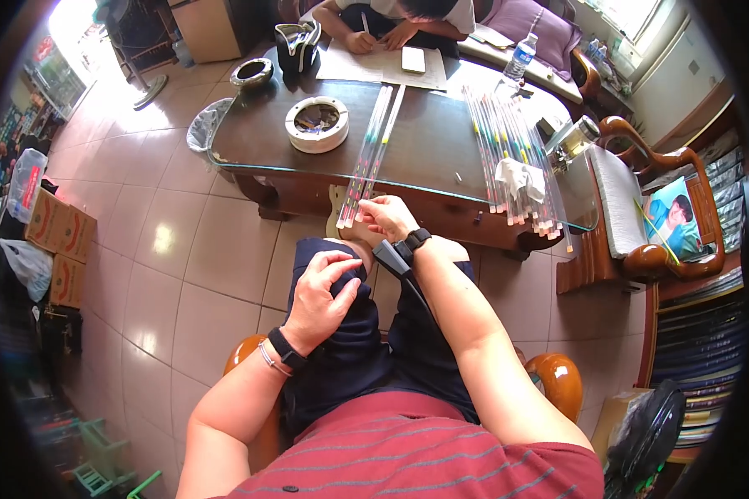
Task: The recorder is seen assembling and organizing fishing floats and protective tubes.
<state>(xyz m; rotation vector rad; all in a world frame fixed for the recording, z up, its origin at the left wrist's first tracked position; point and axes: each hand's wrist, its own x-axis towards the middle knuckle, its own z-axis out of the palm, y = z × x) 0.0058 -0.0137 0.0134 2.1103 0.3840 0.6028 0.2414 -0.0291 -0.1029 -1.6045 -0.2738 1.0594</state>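
Hands apart: the right hand [389,216] pinches a pink end of the slim clear tubes [372,154], which overhang the glass-topped table [429,150] – presumably for easy gripping – while the left hand [319,301] hovers, seemingly empty, fingers loosely parted.

Daylight's pouring in from the opening [76,27] at upper left, totally blowing out, and the window [622,15] at upper right is glowing too. Floor tiles [225,241] are throwing hot spots, the glassy worktop [429,137] is catching shine. Fisheye's bending everything outward, corners are going black, lower-left edge is looking mushy.
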